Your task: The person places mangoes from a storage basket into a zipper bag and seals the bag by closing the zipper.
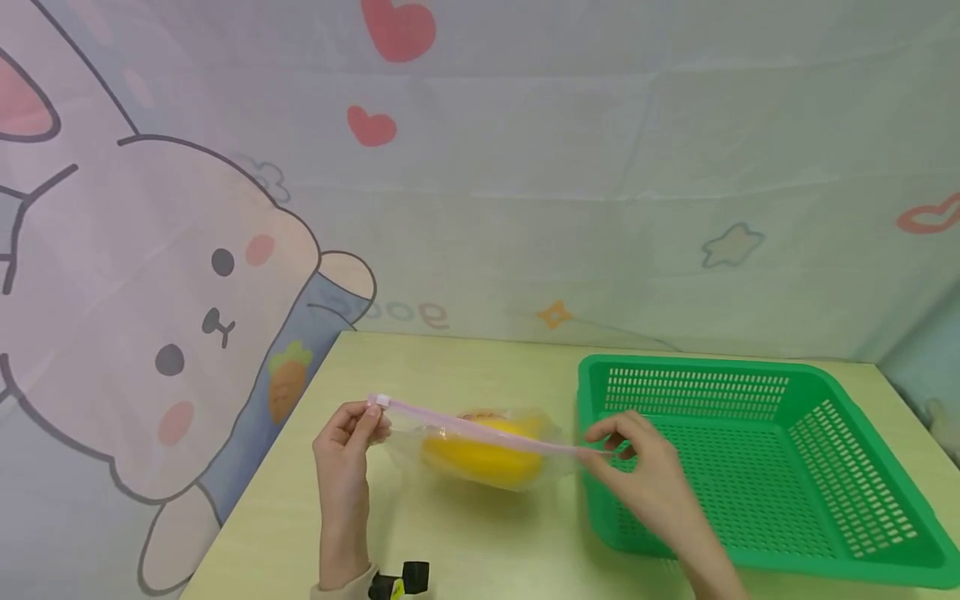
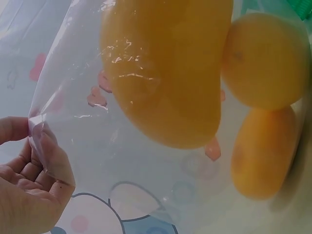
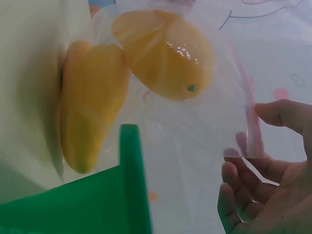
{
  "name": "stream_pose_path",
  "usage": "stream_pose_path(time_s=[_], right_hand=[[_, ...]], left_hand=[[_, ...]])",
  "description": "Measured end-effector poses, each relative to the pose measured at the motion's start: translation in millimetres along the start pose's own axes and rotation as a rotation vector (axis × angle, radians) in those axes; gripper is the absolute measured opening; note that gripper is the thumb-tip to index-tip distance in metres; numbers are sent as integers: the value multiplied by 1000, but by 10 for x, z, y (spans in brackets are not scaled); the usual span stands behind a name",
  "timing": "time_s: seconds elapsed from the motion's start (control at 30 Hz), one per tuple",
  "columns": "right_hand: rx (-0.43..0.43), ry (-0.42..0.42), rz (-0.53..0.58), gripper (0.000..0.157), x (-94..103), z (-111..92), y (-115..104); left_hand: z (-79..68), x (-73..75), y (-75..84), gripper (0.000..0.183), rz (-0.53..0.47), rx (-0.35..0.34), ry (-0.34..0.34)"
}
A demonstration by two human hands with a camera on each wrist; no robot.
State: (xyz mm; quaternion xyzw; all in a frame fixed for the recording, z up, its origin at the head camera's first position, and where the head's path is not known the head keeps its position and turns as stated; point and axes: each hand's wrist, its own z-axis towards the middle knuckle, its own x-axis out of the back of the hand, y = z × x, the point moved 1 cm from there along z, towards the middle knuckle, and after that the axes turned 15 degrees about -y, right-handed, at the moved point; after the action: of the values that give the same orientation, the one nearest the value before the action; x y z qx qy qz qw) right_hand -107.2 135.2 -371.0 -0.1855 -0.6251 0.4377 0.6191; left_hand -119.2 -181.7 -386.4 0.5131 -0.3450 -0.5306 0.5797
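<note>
Two hands hold one clear plastic zip bag [image 1: 408, 452] by opposite ends of its pink zip strip [image 1: 480, 428], and we record it stretched between them above the pale yellow-green counter [image 1: 450, 367]. On the left hand [image 1: 342, 454], we find the thumb and fingers pinching the upper corner, beside a small white slider [image 1: 382, 401] at that end of the strip. On the right hand [image 1: 641, 471], we note thumb and forefinger closed on the far end, with the remaining fingers loosely bent. We count three rounded, smooth, yellow mango-shaped fruits [image 2: 165, 73] in the left wrist view, seen through the film and lying inside the bag; the largest hangs nearest that camera, and the other two sit close together near the counter. Whether the bag's underside touches the surface, we cannot tell; nor can we tell if the zip is sealed. We place the green plastic basket [image 1: 697, 362], rectangular with slotted walls and a perforated base, on the counter at the right, its left rim just behind the right hand. Behind the counter we observe a pale printed cloth [image 1: 525, 183] bearing a cartoon rabbit and red hearts. A beige sleeve [image 1: 341, 590] and a black device [image 1: 400, 581] show below the left hand.
</note>
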Motion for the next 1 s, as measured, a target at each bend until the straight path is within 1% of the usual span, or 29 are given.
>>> stream_pose_path(time_s=[0.17, 0.3, 0.5, 0.77, 1.0], right_hand=[[30, -67, -107, 16, -22, 45, -150], [65, -78, -159, 18, -47, 104, -307], [88, -110, -185, 18, -103, 214, -555], [82, -176, -210, 18, -186, 356, -843], [141, -215, -242, 22, -305, 451, -1068]], left_hand=[[4, -13, -6, 13, -5, -17, -5], [14, -24, -15, 10, -12, -30, -6], [17, -63, -27, 8, -42, -31, -14], [11, -129, -24, 7, -31, -38, -14], [1, -141, -22, 7, -18, -39, -4]])
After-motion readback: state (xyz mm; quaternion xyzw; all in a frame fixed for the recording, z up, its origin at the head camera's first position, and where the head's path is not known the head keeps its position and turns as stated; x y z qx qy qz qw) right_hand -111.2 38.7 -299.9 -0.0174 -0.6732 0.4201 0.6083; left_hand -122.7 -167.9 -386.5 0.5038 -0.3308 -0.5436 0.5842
